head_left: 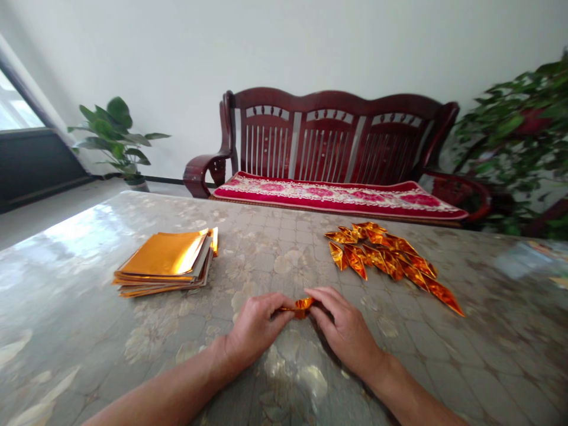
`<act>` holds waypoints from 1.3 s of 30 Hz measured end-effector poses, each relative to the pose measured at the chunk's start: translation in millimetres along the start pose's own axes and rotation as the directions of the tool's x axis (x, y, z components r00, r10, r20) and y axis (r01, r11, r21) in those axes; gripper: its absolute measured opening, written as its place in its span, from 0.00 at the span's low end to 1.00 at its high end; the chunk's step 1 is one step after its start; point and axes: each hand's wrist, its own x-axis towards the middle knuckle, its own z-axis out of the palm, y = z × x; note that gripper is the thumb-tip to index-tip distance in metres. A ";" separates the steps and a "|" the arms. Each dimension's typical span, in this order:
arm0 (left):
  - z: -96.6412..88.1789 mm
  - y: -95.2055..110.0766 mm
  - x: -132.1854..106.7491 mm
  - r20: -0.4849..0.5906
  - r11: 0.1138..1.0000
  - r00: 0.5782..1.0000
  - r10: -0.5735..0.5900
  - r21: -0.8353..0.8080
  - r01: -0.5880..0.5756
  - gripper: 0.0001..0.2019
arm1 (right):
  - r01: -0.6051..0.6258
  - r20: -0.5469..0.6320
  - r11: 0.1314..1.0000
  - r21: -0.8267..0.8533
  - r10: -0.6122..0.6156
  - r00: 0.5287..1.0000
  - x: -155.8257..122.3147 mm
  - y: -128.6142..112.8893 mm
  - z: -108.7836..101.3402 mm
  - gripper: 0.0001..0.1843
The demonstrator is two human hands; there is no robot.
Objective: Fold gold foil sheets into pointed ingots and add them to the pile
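Both hands pinch one small folded piece of gold foil paper (303, 306) just above the table, near its front middle. My left hand (260, 322) grips the left end between thumb and fingers. On the other end, my right hand (341, 322) closes with its thumb and fingertips. The fingers cover both tips of the piece. Left of the hands lies a stack of flat gold foil sheets (164, 254), its edges uneven. To the right, several folded gold foil ingots (386, 254) with pointed ends lie in a loose pile.
A patterned cover lies over the table (248, 260). Clear plastic packaging (519, 258) rests at the right edge. Behind the table stands a dark red wooden bench (328, 139) with a red floral cushion (319, 192). Potted plants (116, 139) flank it.
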 end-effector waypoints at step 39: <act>10.0 3.0 -4.2 0.052 0.959 0.960 0.275 0.056 -0.278 0.11 | -0.159 0.043 0.985 0.060 0.157 0.987 -3.4 -11.4 1.3 0.22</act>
